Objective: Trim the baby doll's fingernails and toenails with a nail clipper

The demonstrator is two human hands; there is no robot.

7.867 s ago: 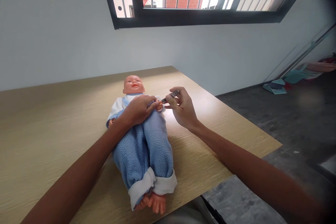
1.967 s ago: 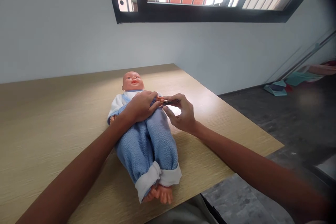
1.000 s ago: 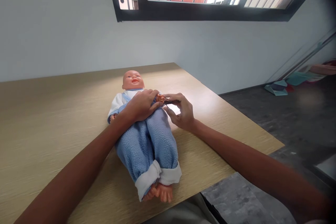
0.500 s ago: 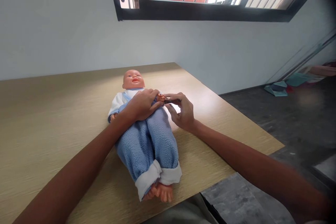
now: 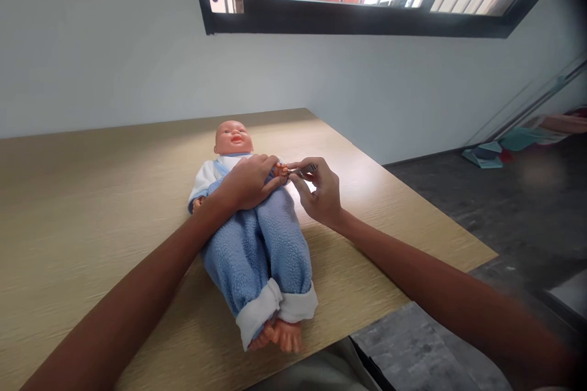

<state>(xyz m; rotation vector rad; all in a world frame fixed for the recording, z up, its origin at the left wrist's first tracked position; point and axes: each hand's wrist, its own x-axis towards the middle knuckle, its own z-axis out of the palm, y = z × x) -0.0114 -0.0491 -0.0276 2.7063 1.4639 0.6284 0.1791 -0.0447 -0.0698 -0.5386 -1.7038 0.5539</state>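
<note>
A baby doll (image 5: 257,238) in a white top and blue fleece overalls lies on its back on the wooden table, head toward the wall. My left hand (image 5: 253,182) rests over its chest and is closed round the doll's arm near the wrist. The doll's small hand (image 5: 280,170) pokes out past my thumb and fingers. Between the thumb and fingers of my right hand (image 5: 321,194) is a small metal nail clipper (image 5: 306,169), its tip touching or very close to the doll's fingers. The exact contact is too small to make out.
The table (image 5: 92,208) has its right edge beyond my right forearm and its far edge along the wall. A dark-framed window (image 5: 358,21) with bars is above. Pastel plastic items (image 5: 483,154) lie on the dark floor at right.
My right thumb has risen and closed against the nail clipper, which now shows at a different tilt. My left hand and the doll stay put.
</note>
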